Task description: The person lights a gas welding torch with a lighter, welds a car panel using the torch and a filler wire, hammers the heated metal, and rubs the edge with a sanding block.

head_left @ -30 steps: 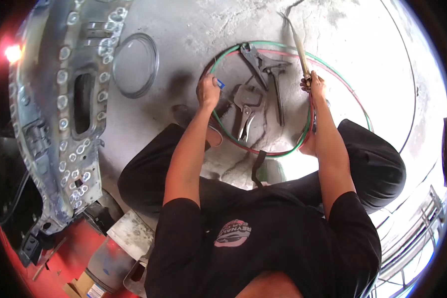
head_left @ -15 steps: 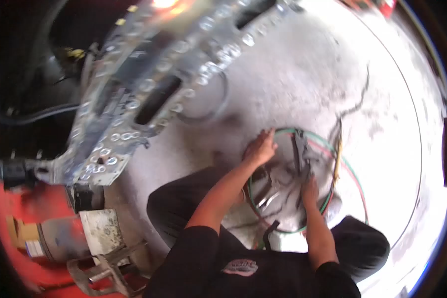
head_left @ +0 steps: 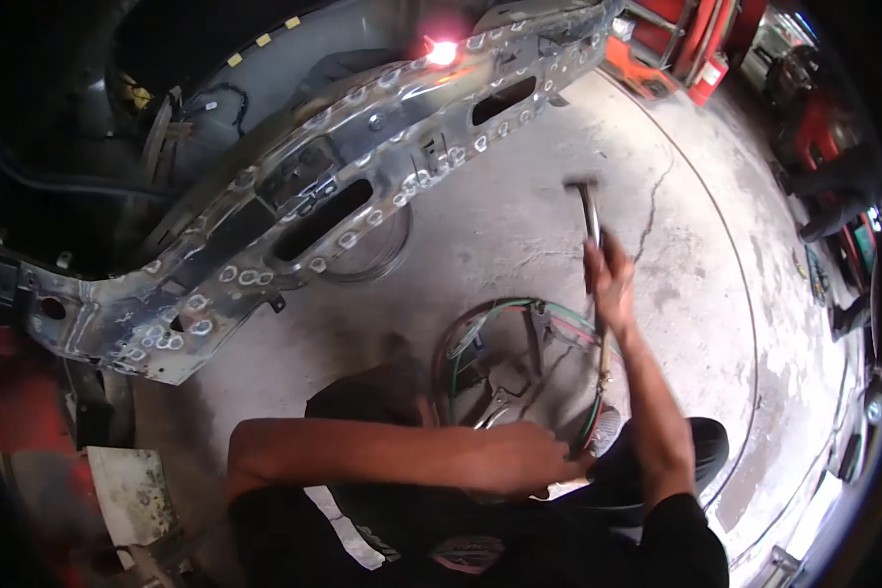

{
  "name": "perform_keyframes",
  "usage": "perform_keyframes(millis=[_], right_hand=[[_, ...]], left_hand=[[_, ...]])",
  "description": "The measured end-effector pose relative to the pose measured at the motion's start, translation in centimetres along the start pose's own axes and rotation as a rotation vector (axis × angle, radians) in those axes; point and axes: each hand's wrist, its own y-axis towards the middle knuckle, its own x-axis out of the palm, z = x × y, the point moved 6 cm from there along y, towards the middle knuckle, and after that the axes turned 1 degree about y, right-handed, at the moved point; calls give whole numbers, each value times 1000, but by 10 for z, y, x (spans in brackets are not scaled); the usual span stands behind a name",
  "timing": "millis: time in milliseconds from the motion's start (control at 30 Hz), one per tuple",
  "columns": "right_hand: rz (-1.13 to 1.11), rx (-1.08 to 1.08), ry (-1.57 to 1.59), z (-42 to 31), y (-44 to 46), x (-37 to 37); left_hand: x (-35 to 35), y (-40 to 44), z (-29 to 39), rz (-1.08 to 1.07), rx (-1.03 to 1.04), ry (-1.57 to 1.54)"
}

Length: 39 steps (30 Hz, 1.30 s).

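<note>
My right hand [head_left: 612,284] is closed around a hammer [head_left: 590,211], its blurred head raised above the concrete floor. My left forearm crosses in front of my body. At its end my left hand [head_left: 544,459] looks closed, beside the red and green hoses; what its fingers hold, if anything, is hidden. Those hoses [head_left: 456,367] form a loop on the floor between my knees. A brass torch [head_left: 606,363] lies along the loop's right side, below my right wrist. Locking pliers [head_left: 497,404] and a dark metal bar [head_left: 533,338] lie inside the loop.
A long metal vehicle panel [head_left: 372,157] with many round ground spots slants across the upper left. A bright red-white glow [head_left: 441,51] shows at its upper edge. Coiled wire [head_left: 372,250] lies beneath it. A fire extinguisher [head_left: 708,78] stands at the upper right.
My right hand has risen from the hose loop with a hammer in it. My left hand has drawn back from the loop's far edge toward my body. The view has shifted.
</note>
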Motion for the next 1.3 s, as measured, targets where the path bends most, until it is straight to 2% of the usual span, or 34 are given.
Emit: perform_keyframes(millis=[67,133,200,267,300,367,400,433,533,633,733,833,933,1033,1133,1233,1300], right_hand=[[-103,-185,-150,-84,43,-14],[-97,-626,-303,-161,77,-23],[-186,-691,-447,-220,98,-21],[-201,-907,-476,-249,120,-13],[-205,-1016,-490,-262,122,-11],[-339,-853,-545,-300,114,-7],[-403,-773,-567,-310,112,-4],[-393,-947,-540,-316,113,0],[-408,-1014,-697,-311,126,9],[-459,-849,-772,-315,122,14],[-398,-954,-818,-327,113,15],[-352,-837,-708,-321,124,9],[-446,-897,-665,-320,112,20],[-368,-916,-764,-319,122,14],[-423,-864,-728,-317,118,19],[-428,-953,-712,-324,123,14],[-450,-860,-817,-323,128,18]], left_hand=[[-1,-4,15,-3,5,-34],[15,9,-14,55,-80,30],[26,12,-37,53,-185,209],[22,9,-54,-11,-303,520],[21,10,-58,-25,-277,420],[24,12,-61,-62,-229,205],[26,14,-60,-32,-208,232],[32,18,-56,-3,-187,259],[32,15,-46,-4,-160,273],[32,14,-46,-28,-153,269],[31,14,-46,-33,-148,270],[34,14,-46,-10,-144,265],[31,13,-47,-11,-151,268],[32,13,-49,-3,-155,253],[32,14,-48,-5,-152,255],[34,17,-49,-1,-152,267],[35,17,-48,20,-142,270]])
